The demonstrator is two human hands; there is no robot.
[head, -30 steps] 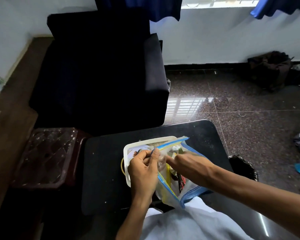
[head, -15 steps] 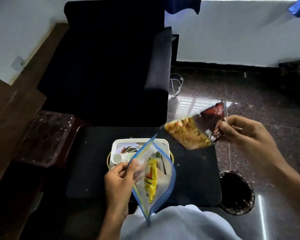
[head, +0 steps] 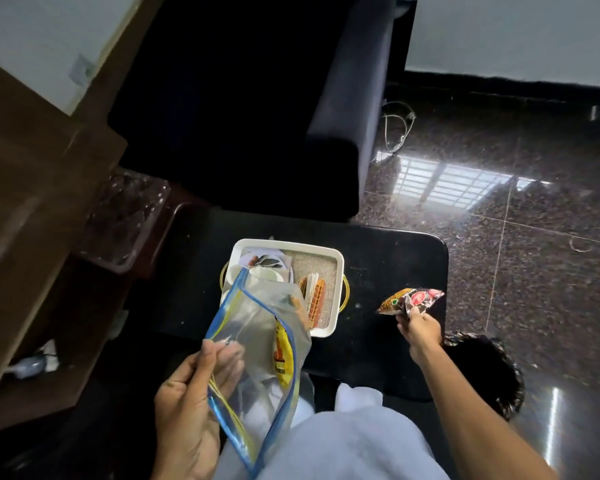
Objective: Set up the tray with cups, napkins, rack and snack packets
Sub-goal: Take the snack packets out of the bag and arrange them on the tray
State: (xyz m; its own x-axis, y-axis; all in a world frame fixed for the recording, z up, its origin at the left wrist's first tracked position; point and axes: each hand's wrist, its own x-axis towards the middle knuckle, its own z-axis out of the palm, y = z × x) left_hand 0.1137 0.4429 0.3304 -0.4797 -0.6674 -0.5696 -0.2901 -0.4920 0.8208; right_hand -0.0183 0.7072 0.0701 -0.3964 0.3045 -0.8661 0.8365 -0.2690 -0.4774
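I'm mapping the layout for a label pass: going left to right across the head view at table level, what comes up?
Brown stool with clear plastic → left hand holding the zip bag → white tray → snack packet in the right hand → dark bin.

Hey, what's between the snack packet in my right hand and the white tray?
In the head view, only bare black table lies between the snack packet and the white tray, past its gold handle.
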